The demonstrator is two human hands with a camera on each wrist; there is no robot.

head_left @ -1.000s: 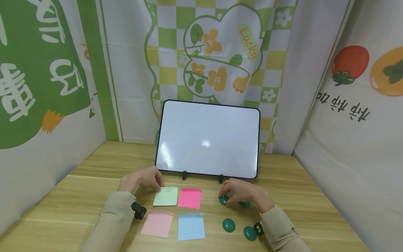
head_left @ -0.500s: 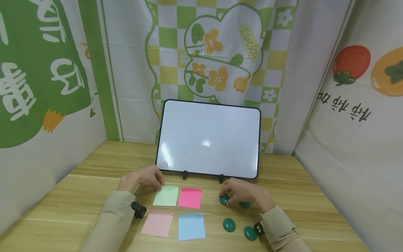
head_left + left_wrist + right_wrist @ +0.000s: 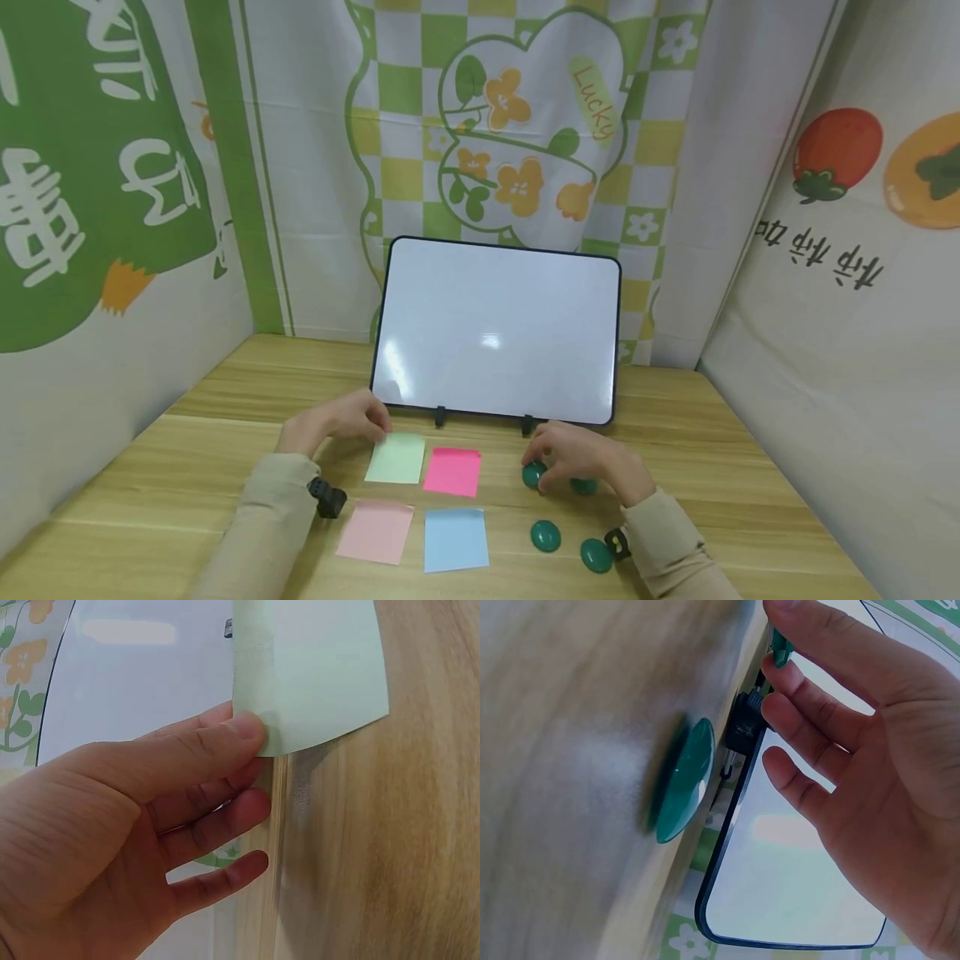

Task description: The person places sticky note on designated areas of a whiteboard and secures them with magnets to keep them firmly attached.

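Saw a wooden bench [image 3: 712, 450] and, standing at its back, a whiteboard [image 3: 510, 308]. Found the left grip [image 3: 337, 418] closed to a thumb-and-finger pinch on the far left corner of a pale green note [image 3: 395, 460], tilted up off the bench at that end. Marked the right grip [image 3: 583, 457] as pinching too, low over the bench. Noted a hot pink note [image 3: 452, 472] just beside the first, with a pale pink note [image 3: 375, 532] and a blue note [image 3: 456, 541] nearer. Spotted one green disc [image 3: 534, 476] in the right pinch, with three other discs [image 3: 545, 536] lying near. Judged the step as picking up note and disc; seemed next to call for a clean lift with firm pinches
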